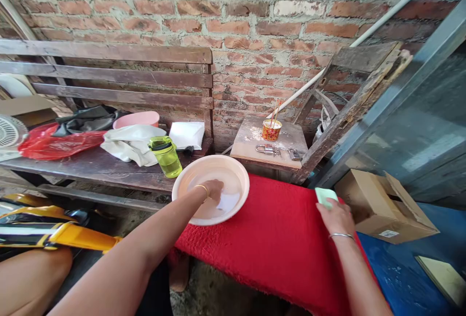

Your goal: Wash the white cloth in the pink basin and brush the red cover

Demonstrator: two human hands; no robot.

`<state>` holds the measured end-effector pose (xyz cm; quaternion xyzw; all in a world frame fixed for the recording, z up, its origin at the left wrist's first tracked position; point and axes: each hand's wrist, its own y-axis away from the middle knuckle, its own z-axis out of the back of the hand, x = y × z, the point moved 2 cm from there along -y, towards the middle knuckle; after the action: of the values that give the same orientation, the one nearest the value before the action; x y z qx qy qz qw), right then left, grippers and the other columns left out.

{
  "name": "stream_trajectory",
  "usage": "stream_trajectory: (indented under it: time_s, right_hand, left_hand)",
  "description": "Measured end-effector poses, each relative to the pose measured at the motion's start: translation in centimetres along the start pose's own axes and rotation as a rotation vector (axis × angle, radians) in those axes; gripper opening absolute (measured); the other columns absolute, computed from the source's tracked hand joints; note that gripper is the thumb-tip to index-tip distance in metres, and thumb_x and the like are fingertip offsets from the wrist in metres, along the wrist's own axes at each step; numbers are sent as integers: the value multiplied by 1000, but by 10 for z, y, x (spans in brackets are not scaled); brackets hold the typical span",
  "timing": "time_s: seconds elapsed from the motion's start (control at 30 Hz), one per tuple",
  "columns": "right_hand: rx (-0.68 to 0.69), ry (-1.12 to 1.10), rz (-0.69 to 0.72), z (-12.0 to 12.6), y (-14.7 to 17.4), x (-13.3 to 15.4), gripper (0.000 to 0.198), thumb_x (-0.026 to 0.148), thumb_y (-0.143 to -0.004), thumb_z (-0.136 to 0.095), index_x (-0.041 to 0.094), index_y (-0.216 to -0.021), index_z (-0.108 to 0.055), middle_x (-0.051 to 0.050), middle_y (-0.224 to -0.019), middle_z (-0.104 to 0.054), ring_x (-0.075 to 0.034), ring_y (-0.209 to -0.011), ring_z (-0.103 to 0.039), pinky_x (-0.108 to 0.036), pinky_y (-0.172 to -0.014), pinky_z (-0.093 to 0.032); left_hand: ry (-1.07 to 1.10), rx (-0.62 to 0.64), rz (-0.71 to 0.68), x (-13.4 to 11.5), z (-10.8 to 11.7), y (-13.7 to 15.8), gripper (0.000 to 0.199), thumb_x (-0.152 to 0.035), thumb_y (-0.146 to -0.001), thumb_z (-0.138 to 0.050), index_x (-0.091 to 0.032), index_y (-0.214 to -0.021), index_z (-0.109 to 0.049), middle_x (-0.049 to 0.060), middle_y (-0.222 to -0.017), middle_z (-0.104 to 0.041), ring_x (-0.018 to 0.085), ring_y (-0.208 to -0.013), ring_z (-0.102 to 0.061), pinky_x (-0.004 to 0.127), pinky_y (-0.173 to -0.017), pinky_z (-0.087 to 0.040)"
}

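My left hand (214, 190) reaches into a pale pink basin (189, 180) holding water and rests on a white cloth (228, 202) lying in it. The basin stands on the left end of a red mat (276, 238). My right hand (337, 216) lies on the mat's right edge, its fingers on a small pale green block (324, 194), perhaps soap or a sponge. A thin bangle circles each wrist.
A wooden bench (109, 165) at left carries a green bottle (166, 157), a pink bowl (136, 119), cloths and a red bag (54, 143). Behind the mat a small stool (251, 148) holds a cup with sticks (271, 129) and padlocks (267, 150). A cardboard box (382, 207) sits at right.
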<state>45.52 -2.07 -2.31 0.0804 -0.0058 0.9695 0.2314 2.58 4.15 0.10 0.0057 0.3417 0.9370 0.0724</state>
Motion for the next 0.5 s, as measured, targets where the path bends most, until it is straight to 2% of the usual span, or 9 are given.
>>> stream_trajectory:
  time_s: [0.1, 0.17, 0.23, 0.27, 0.3, 0.37, 0.43, 0.5]
  right_hand:
    - [43, -160, 326, -19, 38, 89, 43, 41, -92, -54, 21, -129, -66, -12, -114, -64, -24, -108, -58, -32, -94, -44]
    - [107, -215, 465, -29, 65, 142, 38, 38, -91, -58, 23, -125, -68, -10, -115, -62, -22, -103, -59, -30, -92, -44]
    - [148, -227, 519, -35, 82, 174, 36, 39, -89, -62, 26, -122, -68, -8, -114, -62, -20, -101, -59, -28, -90, -44]
    - [155, -224, 527, -36, 86, 179, 36, 39, -88, -64, 27, -121, -69, -7, -114, -62, -20, -101, -59, -28, -89, -43]
    - [159, -216, 526, -36, 86, 177, 35, 39, -87, -65, 27, -120, -69, -7, -114, -62, -20, -101, -59, -28, -89, -43]
    - [156, -186, 490, -34, 79, 153, 33, 36, -88, -64, 26, -119, -69, -7, -115, -62, -21, -100, -59, -29, -91, -43]
    - [140, -143, 414, -29, 64, 107, 34, 33, -90, -59, 23, -121, -68, -10, -117, -61, -22, -101, -60, -32, -93, -43]
    - [102, -105, 276, -23, 46, 48, 41, 36, -92, -54, 20, -128, -66, -13, -117, -62, -24, -103, -61, -34, -94, -45]
  left_hand:
    - [-36, 13, -6, -2, 2, 3, 80, -31, -56, -91, -13, -128, -63, 18, -138, -61, 34, -121, -63, 39, -101, -51]
    - [-53, 22, -3, -3, 3, 4, 80, -32, -57, -90, -13, -129, -62, 19, -139, -60, 34, -121, -63, 40, -101, -51]
    - [-67, 33, 3, -4, 3, 4, 78, -32, -58, -90, -14, -128, -63, 20, -139, -60, 36, -121, -63, 42, -99, -53]
    - [-72, 36, 5, -4, 2, 3, 77, -33, -58, -90, -14, -127, -63, 20, -139, -60, 36, -122, -62, 42, -99, -53]
    - [-77, 37, 4, -4, 2, 3, 76, -34, -58, -90, -15, -127, -64, 20, -139, -60, 37, -123, -62, 42, -99, -53]
    - [-83, 30, -3, -3, 2, 1, 78, -36, -59, -89, -15, -129, -63, 20, -141, -59, 37, -125, -60, 42, -101, -52]
    - [-84, 24, -14, -3, 1, -2, 82, -38, -58, -90, -15, -131, -62, 20, -141, -59, 36, -126, -60, 40, -103, -50]
    - [-78, 22, -20, -2, 1, -4, 84, -37, -55, -92, -15, -131, -62, 19, -140, -60, 36, -124, -61, 39, -103, -50]
